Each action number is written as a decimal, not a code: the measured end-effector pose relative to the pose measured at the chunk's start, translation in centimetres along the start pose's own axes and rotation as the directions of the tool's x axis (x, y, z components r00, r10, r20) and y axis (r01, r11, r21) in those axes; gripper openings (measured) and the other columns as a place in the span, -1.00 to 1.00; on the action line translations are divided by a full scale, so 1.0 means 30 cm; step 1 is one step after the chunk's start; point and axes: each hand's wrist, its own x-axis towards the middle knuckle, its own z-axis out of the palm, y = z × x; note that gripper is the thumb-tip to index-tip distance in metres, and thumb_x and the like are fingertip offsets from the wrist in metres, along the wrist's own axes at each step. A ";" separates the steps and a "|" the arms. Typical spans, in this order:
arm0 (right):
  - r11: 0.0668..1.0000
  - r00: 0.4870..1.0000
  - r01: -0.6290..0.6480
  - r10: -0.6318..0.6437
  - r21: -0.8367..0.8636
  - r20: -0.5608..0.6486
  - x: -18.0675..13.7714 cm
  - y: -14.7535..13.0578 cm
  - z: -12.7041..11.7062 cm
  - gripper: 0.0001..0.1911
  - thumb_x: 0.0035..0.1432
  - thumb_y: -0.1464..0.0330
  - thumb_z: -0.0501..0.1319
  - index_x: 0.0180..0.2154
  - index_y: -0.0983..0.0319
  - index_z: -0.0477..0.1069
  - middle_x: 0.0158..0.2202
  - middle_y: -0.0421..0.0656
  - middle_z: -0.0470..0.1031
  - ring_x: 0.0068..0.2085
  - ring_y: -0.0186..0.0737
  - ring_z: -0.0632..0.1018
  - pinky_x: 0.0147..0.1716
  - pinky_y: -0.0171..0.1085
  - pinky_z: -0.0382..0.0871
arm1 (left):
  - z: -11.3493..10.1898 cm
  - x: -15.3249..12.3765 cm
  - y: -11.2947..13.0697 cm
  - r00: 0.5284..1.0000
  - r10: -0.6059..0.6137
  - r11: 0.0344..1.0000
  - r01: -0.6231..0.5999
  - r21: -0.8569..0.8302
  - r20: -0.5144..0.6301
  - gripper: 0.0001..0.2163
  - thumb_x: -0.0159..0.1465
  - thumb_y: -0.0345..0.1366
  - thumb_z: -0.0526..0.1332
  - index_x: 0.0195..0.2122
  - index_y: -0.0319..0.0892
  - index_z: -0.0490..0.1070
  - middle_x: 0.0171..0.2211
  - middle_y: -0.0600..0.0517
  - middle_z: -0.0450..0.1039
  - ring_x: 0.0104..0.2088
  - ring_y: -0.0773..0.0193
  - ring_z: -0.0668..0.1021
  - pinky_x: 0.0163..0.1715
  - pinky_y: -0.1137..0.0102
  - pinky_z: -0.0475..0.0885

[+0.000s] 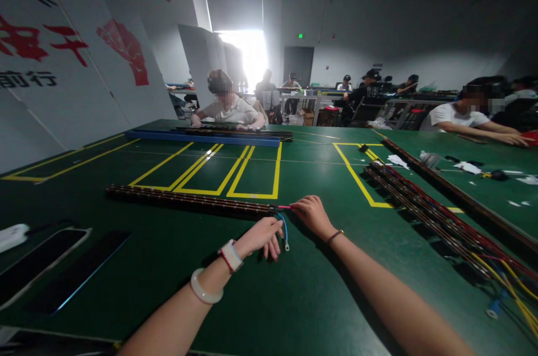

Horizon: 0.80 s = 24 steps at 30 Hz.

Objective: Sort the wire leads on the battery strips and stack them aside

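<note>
In the head view, a long dark strip assembly (189, 198) lies left of centre on the green counter (260, 322). At its right end, mid-frame, the right hand (313, 213) has its grip pinched closed on a pink lead (284, 207). Just below, the left hand (261, 234) is loosely curled, fingertips beside the blue lead (286, 231); whether its grip has hold of that lead, I cannot tell.
</note>
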 end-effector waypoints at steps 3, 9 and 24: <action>0.995 0.999 -0.046 0.044 0.087 0.023 -0.008 -0.032 -0.018 -0.70 0.26 0.22 0.11 -0.02 0.13 0.43 -0.17 -0.12 0.53 -0.09 -0.17 0.43 -0.02 -0.15 0.11 | -0.020 -0.014 0.018 0.997 0.058 0.998 -0.057 0.017 -0.056 -0.56 0.24 0.10 0.00 -0.51 -0.21 0.23 -0.76 0.07 0.33 -0.82 0.45 0.31 -0.80 0.61 0.05; 0.987 0.987 -0.108 0.091 0.121 0.136 -0.031 -0.133 -0.030 -0.28 -0.05 0.12 0.32 0.12 0.25 0.25 0.01 0.01 0.37 0.05 -0.01 0.33 0.04 -0.08 0.11 | -0.005 -0.003 0.011 0.996 0.061 0.966 -0.074 -0.246 -0.059 -0.54 0.24 0.07 0.00 -0.54 -0.25 0.30 -0.70 0.02 0.38 -0.75 0.41 0.41 -0.79 0.60 0.09; 0.996 0.994 -0.085 0.084 0.018 0.069 -0.035 -0.180 -0.029 -0.83 0.16 0.43 0.21 -0.18 0.20 0.48 -0.32 -0.14 0.45 -0.28 -0.21 0.41 -0.27 -0.26 0.23 | 0.051 0.016 -0.014 0.997 0.039 0.802 0.010 -0.597 0.069 -0.67 0.36 -0.10 -0.01 -0.16 -0.30 0.32 -0.36 -0.16 0.52 -0.35 0.20 0.59 -0.23 0.26 0.45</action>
